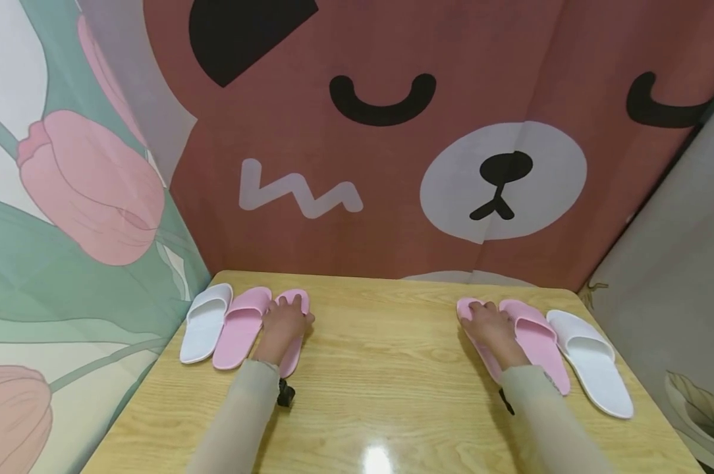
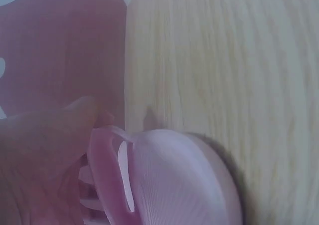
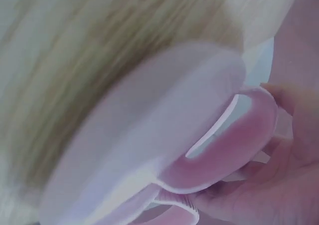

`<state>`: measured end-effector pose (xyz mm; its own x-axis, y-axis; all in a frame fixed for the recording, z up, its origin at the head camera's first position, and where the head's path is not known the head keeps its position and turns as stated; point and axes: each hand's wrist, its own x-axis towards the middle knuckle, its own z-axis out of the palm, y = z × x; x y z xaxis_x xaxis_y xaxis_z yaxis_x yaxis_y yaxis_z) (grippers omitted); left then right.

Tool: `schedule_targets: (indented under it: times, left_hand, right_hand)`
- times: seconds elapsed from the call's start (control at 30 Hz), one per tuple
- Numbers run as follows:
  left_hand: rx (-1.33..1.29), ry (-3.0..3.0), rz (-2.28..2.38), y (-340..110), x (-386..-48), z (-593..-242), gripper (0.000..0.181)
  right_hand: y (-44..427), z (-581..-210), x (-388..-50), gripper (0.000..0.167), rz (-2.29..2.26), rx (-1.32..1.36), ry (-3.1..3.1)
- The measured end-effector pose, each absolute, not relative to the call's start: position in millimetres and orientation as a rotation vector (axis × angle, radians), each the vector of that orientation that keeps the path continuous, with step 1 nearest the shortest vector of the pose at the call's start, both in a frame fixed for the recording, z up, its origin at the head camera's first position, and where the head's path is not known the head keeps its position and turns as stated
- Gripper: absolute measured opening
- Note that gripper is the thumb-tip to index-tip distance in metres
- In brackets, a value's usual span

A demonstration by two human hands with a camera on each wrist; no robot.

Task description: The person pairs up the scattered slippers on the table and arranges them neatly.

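Left hand (image 1: 284,326), right hand (image 1: 490,328): apart, each apparently gripping a pink slipper (image 1: 292,355) on table (image 1: 369,368); hazy wrist views alone show held straps (image 3: 244,149) gaping. Head only: white slippers (image 1: 204,329), table's sides.

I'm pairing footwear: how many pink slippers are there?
4: one pink slipper under the left hand, one left of it; one under the right hand, one right of it.
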<state>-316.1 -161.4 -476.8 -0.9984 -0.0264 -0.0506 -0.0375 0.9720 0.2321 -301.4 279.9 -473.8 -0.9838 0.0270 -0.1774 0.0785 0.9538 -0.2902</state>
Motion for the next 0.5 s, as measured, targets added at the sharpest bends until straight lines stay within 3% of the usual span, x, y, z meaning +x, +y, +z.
schedule_targets:
  times: [0.5]
  left_hand:
    - [-0.034, 2.965, 0.479, -164.5, -325.3, -467.6, 0.080]
  right_hand:
    - [285.4, -475.0, -305.6, 0.066, -0.437, -0.020, 2.928]
